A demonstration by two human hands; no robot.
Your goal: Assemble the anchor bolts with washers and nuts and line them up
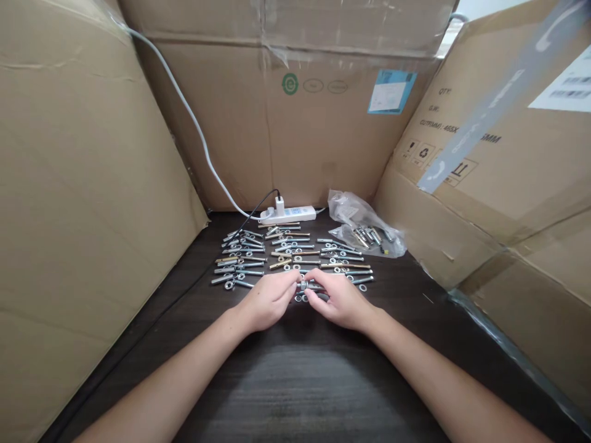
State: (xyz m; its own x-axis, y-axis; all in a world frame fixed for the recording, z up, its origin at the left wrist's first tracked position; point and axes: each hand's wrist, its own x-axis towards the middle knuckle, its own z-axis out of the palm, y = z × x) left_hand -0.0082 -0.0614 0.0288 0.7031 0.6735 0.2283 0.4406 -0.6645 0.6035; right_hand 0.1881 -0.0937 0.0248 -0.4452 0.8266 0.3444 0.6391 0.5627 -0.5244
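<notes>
Between my two hands is an expansion bolt with a hex nut [303, 285], its shaft running to the right beneath my right fingers. My left hand [268, 303] is closed, its fingertips pressed together at the nut end; what lies inside them is mostly hidden. My right hand [340, 300] pinches the bolt between thumb and index finger. Just below the fingertips, loose washers [298, 298] lie on the dark table. Behind the hands, rows of disassembled bolts [295, 249], sleeves, nuts and washers are spread out, silver and some brass-coloured.
A clear plastic bag [353, 212] with several bolts in it lies at the back right. A white power strip [295, 214] with a plugged-in adapter sits at the back. A black cable [184, 290] crosses the table's left side. Cardboard walls [221, 123] enclose the table [295, 394].
</notes>
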